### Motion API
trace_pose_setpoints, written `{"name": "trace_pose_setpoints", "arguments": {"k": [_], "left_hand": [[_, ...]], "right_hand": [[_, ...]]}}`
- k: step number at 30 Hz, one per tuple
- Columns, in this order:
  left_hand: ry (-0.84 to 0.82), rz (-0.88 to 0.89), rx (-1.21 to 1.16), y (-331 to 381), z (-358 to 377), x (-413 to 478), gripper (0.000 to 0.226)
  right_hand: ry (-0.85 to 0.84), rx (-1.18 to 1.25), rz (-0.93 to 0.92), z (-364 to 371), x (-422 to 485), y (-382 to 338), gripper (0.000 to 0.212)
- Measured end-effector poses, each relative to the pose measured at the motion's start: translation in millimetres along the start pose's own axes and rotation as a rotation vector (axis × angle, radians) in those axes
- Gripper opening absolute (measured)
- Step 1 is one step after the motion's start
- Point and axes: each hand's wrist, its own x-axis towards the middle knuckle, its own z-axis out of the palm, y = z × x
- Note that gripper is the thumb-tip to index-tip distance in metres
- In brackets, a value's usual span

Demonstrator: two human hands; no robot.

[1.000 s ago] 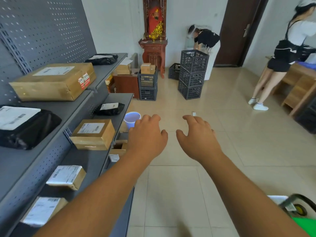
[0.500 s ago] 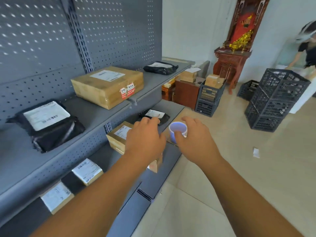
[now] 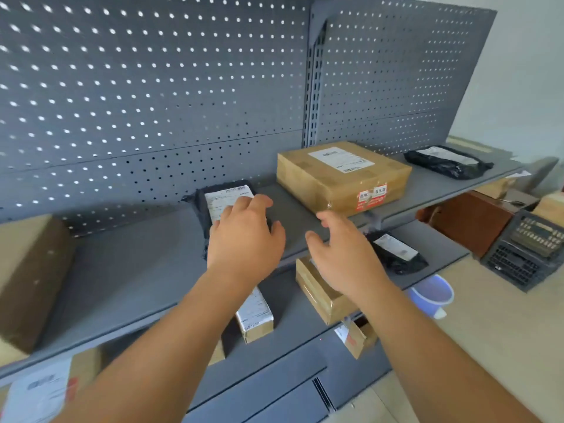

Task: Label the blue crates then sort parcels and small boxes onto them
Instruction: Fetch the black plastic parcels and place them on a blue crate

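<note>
A black plastic parcel (image 3: 217, 195) with a white label lies on the upper grey shelf (image 3: 137, 270). My left hand (image 3: 244, 236) hovers over its near end, fingers spread, holding nothing. My right hand (image 3: 341, 251) is open too, just right of the left, above the shelf's front edge. A large cardboard box (image 3: 341, 175) with a red sticker stands to the right on the same shelf. Another black parcel (image 3: 445, 161) lies at the far right. Dark crates (image 3: 525, 254) stand stacked on the floor at right.
Lower shelf holds a small labelled box (image 3: 254, 315), a cardboard box (image 3: 320, 294) and a black parcel (image 3: 396, 253). A big brown box (image 3: 27, 279) sits at the upper shelf's left end. A pale blue bucket (image 3: 430, 293) stands on the floor. Perforated grey panel behind.
My view has swung left from the room to the shelving. Both hands have risen from the lower shelf level to the upper shelf, the left now over the black parcel.
</note>
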Motion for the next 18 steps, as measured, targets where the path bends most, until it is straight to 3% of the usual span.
{"name": "trace_pose_setpoints", "arguments": {"k": [3,7,11,16,18], "left_hand": [[0.066,-0.102,0.031,-27.1,-13.2,9.3,0.044],[0.031,-0.263,-0.001,-54.7,-20.9,13.6,0.049],[-0.023,-0.419,-0.08,-69.5,-15.9,15.9,0.055],[-0.094,-0.553,-0.145,-72.7,-8.1,20.8,0.035],[-0.102,-0.551,-0.158,-67.8,-5.3,22.4,0.028]], "right_hand": [[-0.066,0.04,-0.041,22.8,21.5,-16.6,0.052],[-0.131,0.055,-0.073,49.7,46.9,-38.0,0.053],[-0.196,0.106,-0.088,67.3,66.3,-49.1,0.031],[-0.286,0.205,-0.026,69.1,78.5,-46.5,0.042],[-0.321,0.25,0.003,68.6,83.0,-43.1,0.033]]}}
